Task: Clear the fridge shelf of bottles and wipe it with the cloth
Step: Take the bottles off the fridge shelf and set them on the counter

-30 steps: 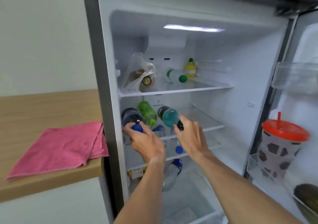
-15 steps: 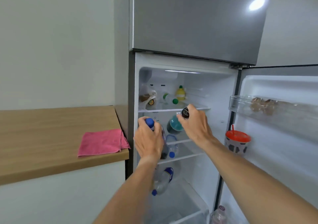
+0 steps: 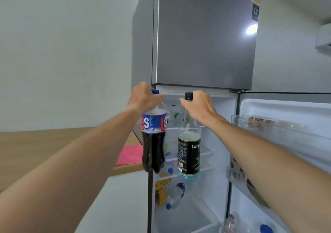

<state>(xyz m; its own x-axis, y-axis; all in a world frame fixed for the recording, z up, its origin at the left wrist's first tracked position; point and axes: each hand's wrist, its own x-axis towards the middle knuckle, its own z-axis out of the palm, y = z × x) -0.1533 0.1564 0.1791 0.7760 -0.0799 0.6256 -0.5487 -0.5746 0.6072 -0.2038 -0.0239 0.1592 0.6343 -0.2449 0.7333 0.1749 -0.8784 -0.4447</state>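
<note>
My left hand (image 3: 143, 98) grips a dark cola bottle (image 3: 154, 143) by its blue-capped neck; the bottle hangs upright in front of the fridge's left edge. My right hand (image 3: 198, 105) holds a black-labelled bottle (image 3: 189, 154) with bluish liquid by its black cap, hanging upright before the open fridge. Behind the two bottles the glass shelves (image 3: 206, 154) show only in part. A pink cloth (image 3: 129, 155) lies on the wooden counter (image 3: 44, 143) at the left, partly hidden by my left arm.
A clear bottle with a blue cap (image 3: 174, 196) and a yellow carton (image 3: 161, 189) lie in the fridge's lower part. The open fridge door (image 3: 286, 143) with its racks stands at the right. The closed grey freezer door (image 3: 204, 35) is above.
Both hands have pulled their bottles out of the shelf and lifted them upright in front of the fridge. The camera has tilted up and drawn back.
</note>
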